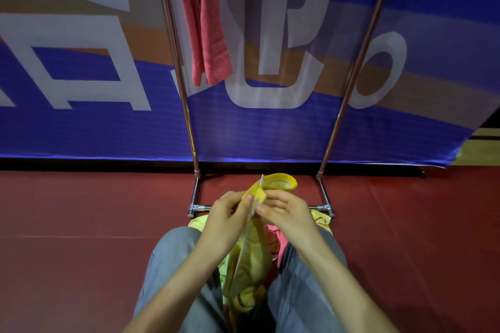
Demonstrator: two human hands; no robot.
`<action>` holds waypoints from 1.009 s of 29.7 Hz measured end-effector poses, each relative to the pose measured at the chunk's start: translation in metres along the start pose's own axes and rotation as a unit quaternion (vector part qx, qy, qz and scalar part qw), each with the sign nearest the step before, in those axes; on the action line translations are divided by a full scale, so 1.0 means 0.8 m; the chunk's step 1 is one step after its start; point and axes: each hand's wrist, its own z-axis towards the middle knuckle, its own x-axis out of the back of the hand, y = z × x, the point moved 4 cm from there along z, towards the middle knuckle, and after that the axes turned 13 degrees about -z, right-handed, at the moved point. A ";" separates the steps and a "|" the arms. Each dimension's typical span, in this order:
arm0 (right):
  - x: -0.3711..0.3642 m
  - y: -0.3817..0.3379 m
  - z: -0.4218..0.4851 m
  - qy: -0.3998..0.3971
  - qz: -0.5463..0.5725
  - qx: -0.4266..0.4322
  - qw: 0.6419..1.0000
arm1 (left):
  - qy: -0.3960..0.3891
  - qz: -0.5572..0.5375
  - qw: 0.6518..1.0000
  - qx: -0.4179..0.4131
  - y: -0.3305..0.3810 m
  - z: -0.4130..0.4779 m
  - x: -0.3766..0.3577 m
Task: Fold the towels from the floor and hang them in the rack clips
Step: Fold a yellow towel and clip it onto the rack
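Observation:
I hold a yellow towel [253, 257] upright between my knees. My left hand [226, 220] pinches its top edge from the left, and my right hand [284, 213] pinches the same edge from the right. The towel's top corner curls over toward the rack. A folded pink towel [205, 21] hangs from the top of the metal rack [186, 105]; its clip is out of view. More towels, yellow-green [197, 223] and pink [278, 238], lie on the floor under my hands.
The rack's two chrome uprights rise from a low base bar [200, 207] just beyond my hands. A blue, orange and white banner [81, 75] hangs behind it. The dark red floor mat [81, 211] spreads to both sides of my grey-trousered legs.

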 end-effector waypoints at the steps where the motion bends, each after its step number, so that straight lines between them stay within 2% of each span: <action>1: -0.001 0.000 -0.002 -0.013 -0.018 0.011 1.000 | -0.005 -0.005 1.000 0.006 0.000 -0.001 0.000; 6: -0.013 0.006 -0.011 -0.072 -0.074 0.049 0.993 | -0.001 0.013 1.000 0.009 -0.009 -0.003 0.005; 9: -0.017 0.006 -0.014 -0.106 -0.083 0.065 0.989 | 0.021 0.014 1.000 0.006 -0.012 -0.002 0.009; 12: -0.015 0.007 -0.014 -0.125 -0.088 0.067 0.986 | 0.008 0.015 1.000 0.012 -0.014 -0.001 0.014; 17: 0.001 0.005 -0.007 -0.076 -0.077 0.075 0.991 | -0.042 0.048 0.998 0.020 -0.010 0.002 0.022; 20: 0.009 0.002 -0.001 -0.061 -0.118 0.080 0.988 | -0.056 0.065 0.996 0.027 -0.007 0.005 0.025; 26: 0.019 0.012 0.018 -0.082 -0.187 0.040 0.978 | -0.098 0.111 0.989 -0.001 0.012 0.002 0.028; 30: 0.032 0.032 0.026 -0.102 -0.282 -0.013 0.954 | -0.105 0.146 0.984 -0.021 0.020 0.001 0.034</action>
